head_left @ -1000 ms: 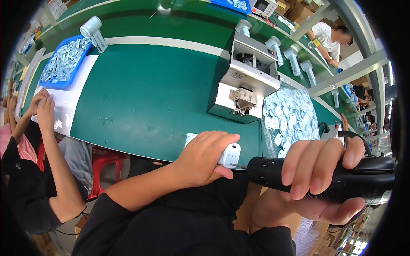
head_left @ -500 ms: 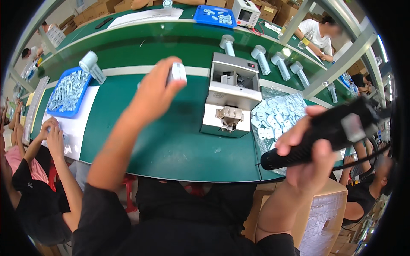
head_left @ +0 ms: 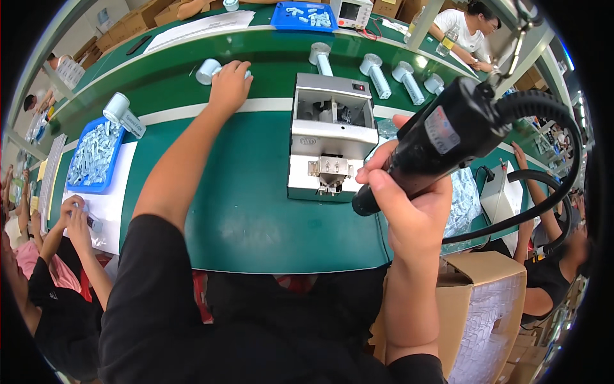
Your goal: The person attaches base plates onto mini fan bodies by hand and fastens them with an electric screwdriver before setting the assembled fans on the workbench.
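Note:
My left hand [head_left: 229, 88] reaches across the bench to the far green strip. Its fingers close around the handle of a pale blue round-headed device [head_left: 207, 72], whose head sticks out on the left. A black corded electric screwdriver [head_left: 422, 144] is gripped in my right hand [head_left: 414, 214], tilted with its tip end down and to the left. That tip hangs just right of the grey screw feeder [head_left: 332, 141] and seems clear of it. Behind my right hand, a plastic bag of pale blue parts [head_left: 464, 201] is partly hidden.
More pale blue devices [head_left: 378, 77] lie along the far strip. At left, a blue tray [head_left: 96, 187] holds small parts, near a co-worker's hands [head_left: 75, 211]. A cardboard box [head_left: 457, 297] stands below the bench edge at right. The screwdriver's cable [head_left: 511, 221] loops on the right.
My left hand has moved away from me with the device, down onto the far strip. My right hand has brought the screwdriver leftward and up, toward the screw feeder. The whole view has shifted slightly.

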`<state>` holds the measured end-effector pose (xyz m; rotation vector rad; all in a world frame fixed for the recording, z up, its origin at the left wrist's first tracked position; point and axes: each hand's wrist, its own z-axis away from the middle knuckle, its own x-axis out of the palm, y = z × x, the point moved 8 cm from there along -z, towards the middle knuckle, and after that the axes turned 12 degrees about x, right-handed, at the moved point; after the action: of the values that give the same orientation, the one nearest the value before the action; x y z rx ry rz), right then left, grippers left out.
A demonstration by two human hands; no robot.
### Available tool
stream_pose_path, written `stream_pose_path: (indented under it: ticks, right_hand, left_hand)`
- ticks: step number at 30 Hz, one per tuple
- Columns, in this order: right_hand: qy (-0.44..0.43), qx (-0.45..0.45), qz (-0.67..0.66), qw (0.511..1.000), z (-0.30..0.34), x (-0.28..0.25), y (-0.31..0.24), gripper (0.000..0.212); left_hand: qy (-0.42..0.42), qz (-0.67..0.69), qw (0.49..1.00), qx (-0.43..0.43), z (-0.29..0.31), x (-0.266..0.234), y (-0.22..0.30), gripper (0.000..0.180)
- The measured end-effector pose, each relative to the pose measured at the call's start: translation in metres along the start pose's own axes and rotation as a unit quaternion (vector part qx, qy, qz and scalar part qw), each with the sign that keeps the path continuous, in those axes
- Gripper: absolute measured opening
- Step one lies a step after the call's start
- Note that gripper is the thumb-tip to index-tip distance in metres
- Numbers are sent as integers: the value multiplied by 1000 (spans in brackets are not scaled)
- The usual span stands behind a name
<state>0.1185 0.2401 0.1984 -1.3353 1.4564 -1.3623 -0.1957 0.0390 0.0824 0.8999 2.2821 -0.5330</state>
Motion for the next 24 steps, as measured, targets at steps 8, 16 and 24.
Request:
stream_pose_path:
  ticks: [8, 16, 24]
  right_hand:
    - [-10, -15, -4, 1000, -4, 2, 7, 57]
    - [-13, -9, -31, 999, 9, 13, 6, 58]
    - [-7, -7, -34, 999, 20, 4, 0, 58]
  left_hand:
    - [-59, 308, 935, 164, 97, -163, 224, 30]
    - [-249, 249, 922, 162, 99, -110, 279, 38]
    - [-310, 247, 914, 81, 106, -103, 273, 39]
